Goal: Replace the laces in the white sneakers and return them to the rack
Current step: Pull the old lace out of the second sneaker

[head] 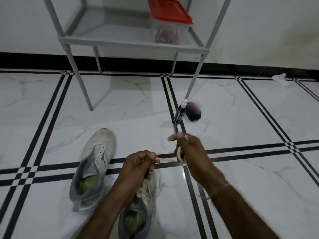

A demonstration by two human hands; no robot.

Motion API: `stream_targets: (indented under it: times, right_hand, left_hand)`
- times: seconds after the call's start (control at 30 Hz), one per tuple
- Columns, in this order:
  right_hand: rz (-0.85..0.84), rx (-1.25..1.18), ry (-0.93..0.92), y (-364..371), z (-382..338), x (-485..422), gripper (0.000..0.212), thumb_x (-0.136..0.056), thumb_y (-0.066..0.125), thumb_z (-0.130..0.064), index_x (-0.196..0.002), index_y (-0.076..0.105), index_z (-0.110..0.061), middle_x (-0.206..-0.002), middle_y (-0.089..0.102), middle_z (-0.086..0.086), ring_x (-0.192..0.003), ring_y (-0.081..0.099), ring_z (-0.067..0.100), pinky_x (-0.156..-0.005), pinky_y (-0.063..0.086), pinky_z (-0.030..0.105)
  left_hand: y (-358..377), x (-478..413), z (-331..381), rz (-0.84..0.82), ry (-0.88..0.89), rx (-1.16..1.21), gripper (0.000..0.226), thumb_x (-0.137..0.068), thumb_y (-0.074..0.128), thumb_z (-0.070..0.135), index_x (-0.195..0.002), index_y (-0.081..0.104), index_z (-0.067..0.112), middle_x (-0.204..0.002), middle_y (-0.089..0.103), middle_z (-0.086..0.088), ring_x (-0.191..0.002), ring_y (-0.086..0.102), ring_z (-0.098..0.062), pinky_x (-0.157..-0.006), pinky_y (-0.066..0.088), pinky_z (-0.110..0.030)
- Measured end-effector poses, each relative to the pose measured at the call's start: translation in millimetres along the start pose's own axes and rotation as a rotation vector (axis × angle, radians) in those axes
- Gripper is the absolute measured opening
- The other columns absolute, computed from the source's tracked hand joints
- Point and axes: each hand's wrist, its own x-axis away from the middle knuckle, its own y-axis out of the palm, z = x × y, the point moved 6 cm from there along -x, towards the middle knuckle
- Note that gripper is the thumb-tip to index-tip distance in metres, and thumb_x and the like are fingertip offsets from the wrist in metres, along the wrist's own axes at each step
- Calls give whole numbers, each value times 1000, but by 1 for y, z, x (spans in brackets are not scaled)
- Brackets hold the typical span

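Two white sneakers with grey heels and green insoles lie on the tiled floor. The left sneaker (94,168) has empty eyelets and no lace. The second sneaker (143,202) sits partly under my left forearm. A white lace (168,159) stretches taut between my hands. My left hand (138,165) pinches one part of it above the second sneaker. My right hand (189,152) grips the other part, with the lace looped around its fingers. The grey rack (131,43) stands against the wall ahead.
A clear box with a red lid (170,19) sits on the rack's shelf. A small blue spray bottle (180,112) and a dark round object (193,112) stand by the rack's front right leg. A white scrap (279,77) lies near the far-right wall.
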Motion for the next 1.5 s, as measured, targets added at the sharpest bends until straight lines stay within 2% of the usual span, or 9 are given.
stream_targets:
  times: [0.17,0.57,0.77,0.87,0.97,1.13,1.27,1.37,1.5]
  right_hand:
    - [-145,197,-181,39,12,20,30,-104,55,-41,-102,73,-18,-94,73,-2,-90,70,18,-79,58,45]
    - [74,-130,-91,21,-3,25,30,-103,52,-37,-102,65,-10,-78,62,-9,-74,59,2,-63,47,14]
    - [-117,57,-233,35,-10,25,13,-96,70,-17,-98,75,-5,-92,76,14,-93,74,32,-89,60,46]
    - [-40,192,-299,28,-15,24,16,-98,68,-18,-86,73,-9,-81,74,0,-80,72,17,-76,59,34]
    - [115,-197,-71,13,-8,19,26,-105,52,-26,-90,64,-8,-77,61,2,-67,51,15,-54,45,23]
    - [163,-822,71,-13,-8,7,21,-103,50,-30,-89,53,-14,-61,59,-1,-73,63,18,-81,48,35]
    - [83,-48,-108,-5,-7,22,35,-105,47,-43,-108,57,-9,-74,56,6,-68,58,9,-64,51,22]
    - [-102,266,-250,16,0,26,36,-100,58,-48,-94,65,-13,-79,66,2,-74,65,18,-68,55,43]
    - [131,375,-354,2,-7,24,35,-101,54,-43,-84,59,-12,-79,62,-5,-67,57,8,-60,49,29]
  left_hand:
    - [2,-9,25,63,36,64,21,-93,67,30,-94,71,10,-70,67,-4,-55,51,-10,-52,44,-22]
    - [19,3,34,127,150,-182,16,-97,62,36,-103,58,22,-77,74,-2,-61,62,-1,-58,43,-22]
    - [15,-4,53,151,268,-294,11,-103,53,32,-99,52,22,-70,70,5,-60,62,-2,-54,45,-14]
    - [19,-1,56,96,316,-406,19,-102,47,41,-104,51,23,-60,61,13,-57,56,-2,-59,46,-15]
    - [21,-2,51,59,251,-287,21,-100,53,41,-103,58,22,-60,53,8,-55,45,-4,-55,40,-16]
    - [16,7,19,-22,26,-212,21,-98,62,25,-84,75,15,-65,62,4,-54,49,-3,-51,36,-19]
    - [23,1,35,17,50,-154,17,-94,67,21,-84,76,10,-67,69,3,-51,51,-1,-49,36,-18]
    - [28,-9,54,52,99,-174,18,-90,72,21,-81,75,5,-56,62,6,-46,47,-1,-47,37,-15]
    - [20,-13,56,117,112,-158,17,-93,70,27,-88,74,12,-70,72,-3,-53,48,-7,-52,39,-21]
